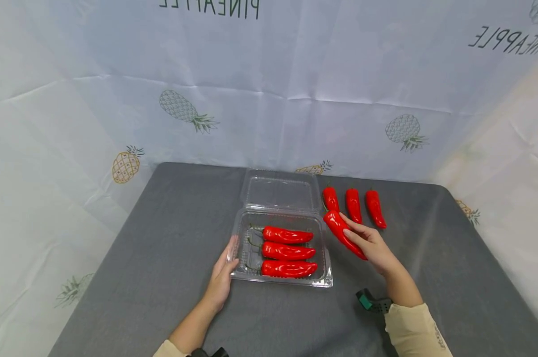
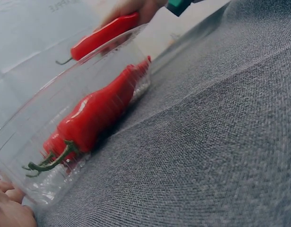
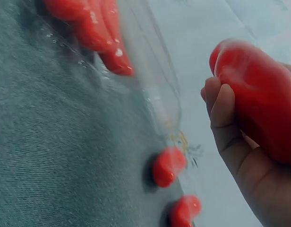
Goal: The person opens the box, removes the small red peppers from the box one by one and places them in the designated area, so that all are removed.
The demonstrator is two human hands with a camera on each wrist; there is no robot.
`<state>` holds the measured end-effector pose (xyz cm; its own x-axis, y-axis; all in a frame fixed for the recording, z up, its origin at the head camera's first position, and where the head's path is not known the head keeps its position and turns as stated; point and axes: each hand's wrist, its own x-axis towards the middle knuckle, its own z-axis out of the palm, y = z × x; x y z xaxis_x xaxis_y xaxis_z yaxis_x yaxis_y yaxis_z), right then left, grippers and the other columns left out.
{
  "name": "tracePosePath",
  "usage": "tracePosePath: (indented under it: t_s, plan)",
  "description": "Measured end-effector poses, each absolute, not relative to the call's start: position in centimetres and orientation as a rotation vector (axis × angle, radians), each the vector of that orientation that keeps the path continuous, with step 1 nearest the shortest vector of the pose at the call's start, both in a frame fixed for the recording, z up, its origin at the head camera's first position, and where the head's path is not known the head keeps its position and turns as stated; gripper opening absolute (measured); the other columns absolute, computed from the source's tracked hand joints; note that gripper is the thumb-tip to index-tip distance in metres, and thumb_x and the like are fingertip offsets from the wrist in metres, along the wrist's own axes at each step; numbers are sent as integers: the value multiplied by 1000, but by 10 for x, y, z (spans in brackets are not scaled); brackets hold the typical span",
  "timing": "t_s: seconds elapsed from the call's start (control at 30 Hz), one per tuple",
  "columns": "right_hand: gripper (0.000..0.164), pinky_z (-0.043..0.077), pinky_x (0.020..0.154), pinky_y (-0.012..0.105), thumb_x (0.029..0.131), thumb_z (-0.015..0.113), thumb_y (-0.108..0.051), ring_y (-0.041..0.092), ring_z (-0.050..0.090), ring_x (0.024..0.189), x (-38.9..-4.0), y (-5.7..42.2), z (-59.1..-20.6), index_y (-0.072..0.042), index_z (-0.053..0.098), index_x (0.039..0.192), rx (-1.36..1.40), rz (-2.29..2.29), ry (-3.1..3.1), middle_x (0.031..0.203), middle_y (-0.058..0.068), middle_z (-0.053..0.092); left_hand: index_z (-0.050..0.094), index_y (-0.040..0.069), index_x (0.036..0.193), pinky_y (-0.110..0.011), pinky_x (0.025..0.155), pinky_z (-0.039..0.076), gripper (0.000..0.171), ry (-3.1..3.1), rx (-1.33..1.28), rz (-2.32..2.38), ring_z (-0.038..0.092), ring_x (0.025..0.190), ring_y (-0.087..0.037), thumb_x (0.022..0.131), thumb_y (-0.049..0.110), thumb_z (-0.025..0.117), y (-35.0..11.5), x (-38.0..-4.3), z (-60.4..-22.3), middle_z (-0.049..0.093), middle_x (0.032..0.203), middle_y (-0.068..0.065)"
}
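Note:
My right hand [image 1: 370, 246] grips a red chili pepper [image 1: 341, 233], thumb and fingers around it, above the table just right of a clear plastic container [image 1: 283, 281]. In the right wrist view the held pepper fills the upper right. Three red peppers [image 1: 289, 251] lie side by side in the container, green stems toward the left. My left hand [image 1: 221, 275] holds the container's left wall, its thumb at the rim. Through the clear wall, the left wrist view shows peppers with curled stems [image 2: 55, 158] inside; that hand's fingers [image 2: 11, 205] appear only at the corner.
The container's hinged lid [image 1: 281, 191] lies open toward the back. Three more red peppers [image 1: 353, 204] rest in a row at the table's back right. A grey cloth covers the table [image 1: 170, 238]. Behind it hangs a white pineapple-print curtain [image 1: 269, 124].

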<state>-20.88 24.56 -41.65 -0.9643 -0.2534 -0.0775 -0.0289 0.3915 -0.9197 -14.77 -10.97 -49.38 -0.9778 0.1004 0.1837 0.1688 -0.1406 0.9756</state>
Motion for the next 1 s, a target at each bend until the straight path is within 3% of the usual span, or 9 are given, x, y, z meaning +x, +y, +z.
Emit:
tracePosePath:
  t_s: [0.13,0.37,0.7,0.9,1.0]
  plan:
    - [53,55,76,24,96,50,-27,6,56,95,-205,254,-417,-14,33,144,-175,-1681,2430,113,-22,53,13,-12,144,-1,102,21,54,-2021,-342,-2312,26,127,15,94,0,32,-109,-147,-494,12,151,-31]
    - [52,55,74,23,96,49,-28,11,64,86,-204,270,-420,-17,33,144,-98,-1725,2424,102,-21,61,13,-12,144,-1,102,22,54,-2013,-358,-2314,27,127,17,95,0,32,-110,-148,-495,12,150,-31]
    - [57,53,77,20,95,48,-38,6,61,89,-222,301,-427,-22,28,146,98,-1723,2431,120,-5,43,12,-15,142,-1,101,22,54,-1999,-368,-2311,27,127,17,94,0,32,-109,-148,-495,11,149,-33]
    - [59,53,75,17,94,49,-38,1,62,87,-230,317,-426,-22,28,146,135,-1818,2378,116,-12,42,12,-13,143,-1,101,22,54,-2012,-349,-2319,27,127,17,95,1,32,-110,-148,-495,12,150,-32]
    - [59,53,74,17,94,50,-38,0,62,86,-233,322,-426,-22,28,146,148,-1831,2369,120,-8,42,13,-13,143,-1,101,22,54,-2012,-353,-2318,27,127,17,95,1,32,-110,-148,-495,12,150,-32]
